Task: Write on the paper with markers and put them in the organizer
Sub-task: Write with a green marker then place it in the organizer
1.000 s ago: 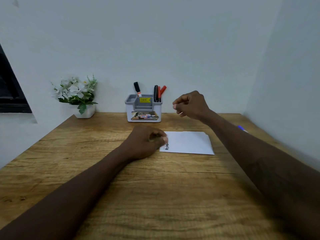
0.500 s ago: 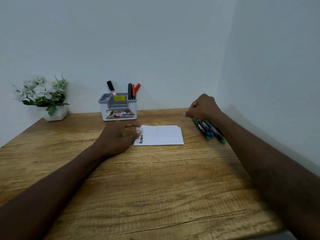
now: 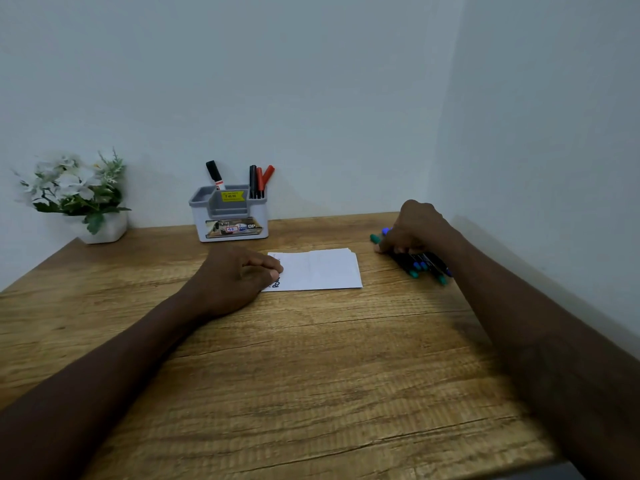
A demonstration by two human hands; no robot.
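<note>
A white paper (image 3: pixel 320 270) lies on the wooden desk (image 3: pixel 311 358), with black writing at its left edge. My left hand (image 3: pixel 239 275) rests in a loose fist on that left edge, fingertips touching the sheet. To the right of the paper is a pile of markers (image 3: pixel 420 265) with green and blue caps. My right hand (image 3: pixel 412 226) is curled down onto the pile's far end, and a green cap (image 3: pixel 374 238) pokes out from under it. Whether the fingers grip a marker is hidden. The grey-and-white organizer (image 3: pixel 230 216) stands at the back, holding black and red markers (image 3: pixel 259 180).
A white pot of flowers (image 3: pixel 78 199) stands at the back left corner. Walls close the desk off at the back and on the right, just beyond the marker pile. The desk's front edge is at the lower right.
My right hand has swung from in front of the organizer over to the right and come down onto the marker pile. My view has turned right. The left hand stays on the paper.
</note>
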